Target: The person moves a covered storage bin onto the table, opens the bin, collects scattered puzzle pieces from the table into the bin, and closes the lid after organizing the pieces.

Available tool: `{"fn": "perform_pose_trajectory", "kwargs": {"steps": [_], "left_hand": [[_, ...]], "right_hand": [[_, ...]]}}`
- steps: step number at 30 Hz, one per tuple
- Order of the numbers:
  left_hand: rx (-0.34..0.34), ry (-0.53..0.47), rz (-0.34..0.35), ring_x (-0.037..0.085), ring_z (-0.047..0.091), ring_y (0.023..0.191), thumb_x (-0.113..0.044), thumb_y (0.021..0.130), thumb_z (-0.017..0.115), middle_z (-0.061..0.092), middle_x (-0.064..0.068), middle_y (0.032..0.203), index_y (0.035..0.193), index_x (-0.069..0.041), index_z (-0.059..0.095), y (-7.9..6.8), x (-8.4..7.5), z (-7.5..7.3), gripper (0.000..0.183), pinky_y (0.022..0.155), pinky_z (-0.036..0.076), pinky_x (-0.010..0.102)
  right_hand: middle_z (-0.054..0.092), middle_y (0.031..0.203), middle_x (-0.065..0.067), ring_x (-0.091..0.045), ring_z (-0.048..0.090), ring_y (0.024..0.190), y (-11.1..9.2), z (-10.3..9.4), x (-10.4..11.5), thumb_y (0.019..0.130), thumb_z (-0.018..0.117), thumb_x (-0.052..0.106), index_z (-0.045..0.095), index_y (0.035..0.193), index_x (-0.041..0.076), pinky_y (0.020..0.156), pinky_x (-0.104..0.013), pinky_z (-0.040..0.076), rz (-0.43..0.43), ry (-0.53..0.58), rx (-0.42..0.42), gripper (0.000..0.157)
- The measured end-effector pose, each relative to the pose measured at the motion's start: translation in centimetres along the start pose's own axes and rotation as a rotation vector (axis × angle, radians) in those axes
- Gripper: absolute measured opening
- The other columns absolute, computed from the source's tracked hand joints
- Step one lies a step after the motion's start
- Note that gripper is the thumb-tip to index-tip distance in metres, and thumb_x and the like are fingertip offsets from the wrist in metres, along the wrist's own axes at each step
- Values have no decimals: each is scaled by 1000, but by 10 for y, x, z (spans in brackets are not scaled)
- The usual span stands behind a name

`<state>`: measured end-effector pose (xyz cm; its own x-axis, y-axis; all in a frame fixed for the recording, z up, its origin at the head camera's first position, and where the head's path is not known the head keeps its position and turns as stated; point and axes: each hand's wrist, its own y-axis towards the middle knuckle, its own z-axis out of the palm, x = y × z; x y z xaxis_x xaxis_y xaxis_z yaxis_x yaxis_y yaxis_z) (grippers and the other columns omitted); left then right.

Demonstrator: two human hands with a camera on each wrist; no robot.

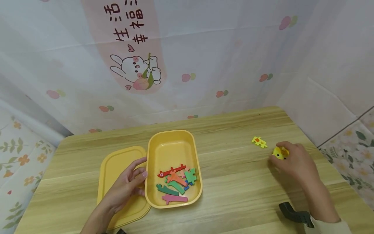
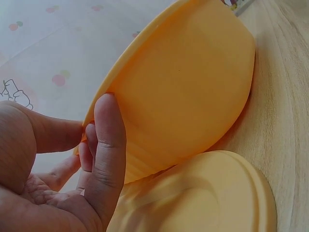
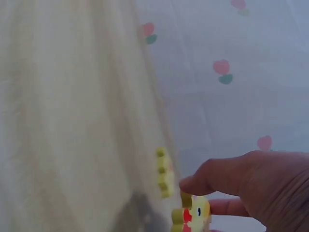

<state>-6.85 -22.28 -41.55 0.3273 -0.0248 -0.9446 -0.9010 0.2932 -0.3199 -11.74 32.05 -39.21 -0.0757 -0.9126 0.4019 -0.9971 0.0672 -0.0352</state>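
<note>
My left hand (image 1: 128, 185) is at the left side of a yellow plastic box (image 1: 163, 139), its thumb and fingers pinching the rim. In the left wrist view one finger (image 2: 110, 135) lies along the outer wall of the box. Over at the right of the table, my right hand (image 1: 295, 162) pinches a yellow puzzle piece (image 1: 277, 153) with a black eye printed on it. The right wrist view shows red marks on this held piece (image 3: 197, 212). Another yellow puzzle piece (image 1: 259, 142), with orange marks, lies just to its left on the wood.
Inside the box are several coloured pieces, among them a red strip (image 1: 171, 170), a green piece (image 1: 190, 176) and a pink one (image 1: 174, 199). A yellow lid (image 1: 117, 162) lies left of the box. Patterned cloth (image 1: 204, 65) hangs behind the wooden table (image 1: 233, 195).
</note>
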Motion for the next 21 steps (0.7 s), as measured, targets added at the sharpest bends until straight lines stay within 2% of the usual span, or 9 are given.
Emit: {"fn": "perform_pose_trajectory", "kwargs": {"steps": [4, 8, 18, 21], "left_hand": [[-2, 5, -4, 11, 65, 98, -18, 110, 58, 58, 0, 120, 166, -11, 21, 0, -2, 0, 68, 68, 65, 31], [-19, 14, -3, 12, 66, 98, -18, 109, 59, 59, 0, 121, 165, -11, 23, -2, -2, 1, 67, 67, 65, 31], [-14, 17, -1, 12, 63, 95, -19, 110, 59, 55, 2, 119, 166, -11, 22, -2, -4, 0, 67, 68, 66, 32], [-16, 23, -7, 12, 62, 96, -19, 110, 59, 55, 3, 118, 166, -11, 23, 0, -3, 0, 67, 69, 65, 32]], "right_hand": [[51, 130, -47, -60, 52, 115, 7, -3, 8, 96, 76, 35, 56, 138, -11, 83, -69, 50, -25, 43, -9, 65], [55, 130, -42, -58, 56, 115, 11, -3, 22, 96, 77, 35, 57, 137, -9, 84, -68, 52, -48, 82, -52, 63], [58, 134, -33, -54, 60, 116, 2, -1, 47, 95, 79, 34, 59, 138, -4, 83, -65, 55, -78, 158, -108, 61], [59, 133, -31, -53, 61, 115, 2, 3, 51, 95, 80, 34, 61, 137, -3, 81, -60, 58, -100, 173, -108, 60]]}}
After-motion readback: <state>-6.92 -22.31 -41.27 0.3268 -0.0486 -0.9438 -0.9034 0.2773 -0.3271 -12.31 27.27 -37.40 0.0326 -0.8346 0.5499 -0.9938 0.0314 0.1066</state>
